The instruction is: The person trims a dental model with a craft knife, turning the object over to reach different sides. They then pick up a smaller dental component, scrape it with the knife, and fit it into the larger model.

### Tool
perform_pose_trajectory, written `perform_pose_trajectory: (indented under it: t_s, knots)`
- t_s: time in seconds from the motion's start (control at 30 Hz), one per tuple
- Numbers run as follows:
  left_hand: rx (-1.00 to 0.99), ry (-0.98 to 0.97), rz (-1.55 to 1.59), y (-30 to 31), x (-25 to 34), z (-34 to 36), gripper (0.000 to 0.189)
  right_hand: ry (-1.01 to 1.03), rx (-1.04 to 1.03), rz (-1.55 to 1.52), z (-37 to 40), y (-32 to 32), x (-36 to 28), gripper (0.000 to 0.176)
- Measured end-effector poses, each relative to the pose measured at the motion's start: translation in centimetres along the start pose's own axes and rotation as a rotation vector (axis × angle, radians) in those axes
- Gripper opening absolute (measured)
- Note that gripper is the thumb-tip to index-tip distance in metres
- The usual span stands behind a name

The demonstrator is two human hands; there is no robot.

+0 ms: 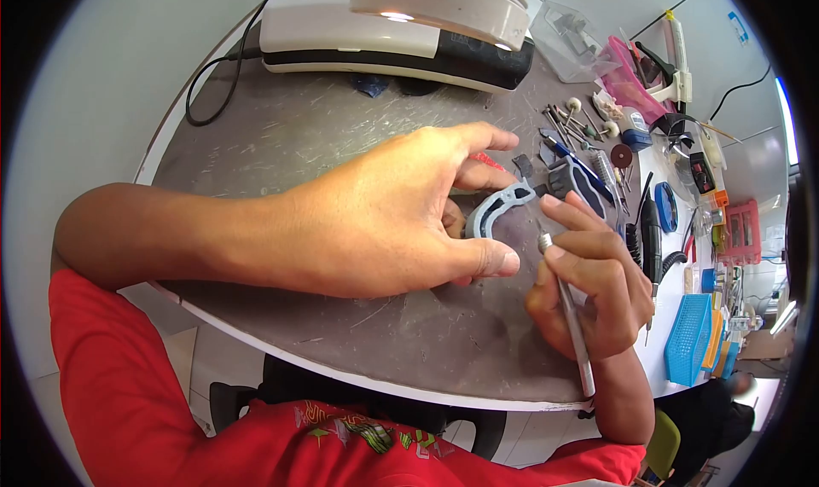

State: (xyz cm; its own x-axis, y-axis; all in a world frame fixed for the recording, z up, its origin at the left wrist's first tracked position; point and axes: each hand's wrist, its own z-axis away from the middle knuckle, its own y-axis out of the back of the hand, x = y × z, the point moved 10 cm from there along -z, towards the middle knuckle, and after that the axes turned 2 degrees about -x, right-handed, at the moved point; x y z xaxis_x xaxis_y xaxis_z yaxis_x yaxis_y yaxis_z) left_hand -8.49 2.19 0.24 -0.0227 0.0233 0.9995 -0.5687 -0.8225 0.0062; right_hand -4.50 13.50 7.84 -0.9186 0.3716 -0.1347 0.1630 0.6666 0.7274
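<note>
My left hand reaches in from the left with its thumb and index finger stretched out. Its other fingers curl behind a grey, horseshoe-shaped dental piece and hold it up over the bench. A slim metal craft knife is pinched in my right hand like a pen, with its knurled collar near the fingertips. The thin tip of the knife points up, close to the right end of the dental piece. Just beyond both hands lies another grey, arch-shaped model, and something red shows behind my left fingers.
A white machine with a dark front stands at the back, a lamp over it. Burs and polishing tips, a blue pen and a black handpiece lie right. A blue basket sits further right; a person is behind it.
</note>
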Motion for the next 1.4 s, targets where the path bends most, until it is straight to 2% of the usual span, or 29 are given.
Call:
perform_pose_trajectory:
  t_s: [0.1, 0.23, 0.3, 0.47, 0.63, 0.7, 0.83, 0.93, 1.03, 1.1, 1.3, 1.4]
  knots:
    - [-0.006, 0.019, 0.038, 0.0, -0.2, 0.1, 0.080, -0.009, -0.056, 0.024, -0.2, -0.4, 0.0, 0.016]
    - [-0.010, 0.038, 0.054, 0.1, -0.2, -0.1, 0.080, -0.058, -0.017, 0.073, 0.2, 0.1, 1.2, 0.015]
    - [-0.020, 0.017, 0.097, -0.1, 0.1, 0.0, 0.081, -0.183, -0.007, 0.141, 0.4, 0.4, 3.2, 0.015]
    - [-0.015, -0.073, 0.005, 0.3, 0.6, -0.3, 0.075, 0.026, 0.044, 0.051, 0.0, 0.9, 0.0, 0.020]
    - [-0.036, -0.142, -0.129, 0.3, 0.9, -0.6, 0.070, 0.032, -0.030, 0.004, 0.0, 0.6, -0.5, 0.027]
    - [-0.119, -0.044, -0.043, -0.2, 0.0, -0.7, 0.074, -0.011, -0.043, -0.037, 0.2, 0.6, -0.2, 0.030]
    - [-0.203, -0.020, -0.039, -0.3, 0.0, -0.9, 0.076, -0.017, -0.008, -0.142, 0.4, 0.7, 0.2, 0.031]
    - [-0.237, -0.045, -0.083, -0.1, 0.3, -1.1, 0.075, -0.033, -0.060, -0.212, 0.2, 0.3, 0.1, 0.031]
    - [-0.335, 0.055, -0.121, -0.4, -0.4, -1.2, 0.072, -0.002, -0.093, -0.220, 0.1, -0.1, -0.7, 0.031]
    - [-0.426, 0.167, 0.026, -1.2, -0.9, -0.9, 0.075, -0.010, -0.081, -0.270, 0.3, 0.0, -0.7, 0.030]
    - [-0.479, 0.095, 0.059, -1.3, -0.3, -1.2, 0.072, 0.084, -0.184, -0.209, 0.1, -0.6, -2.4, 0.034]
    - [-0.500, 0.092, 0.067, -1.4, -0.4, -1.1, 0.073, 0.118, -0.191, -0.205, 0.2, -0.7, -2.5, 0.028]
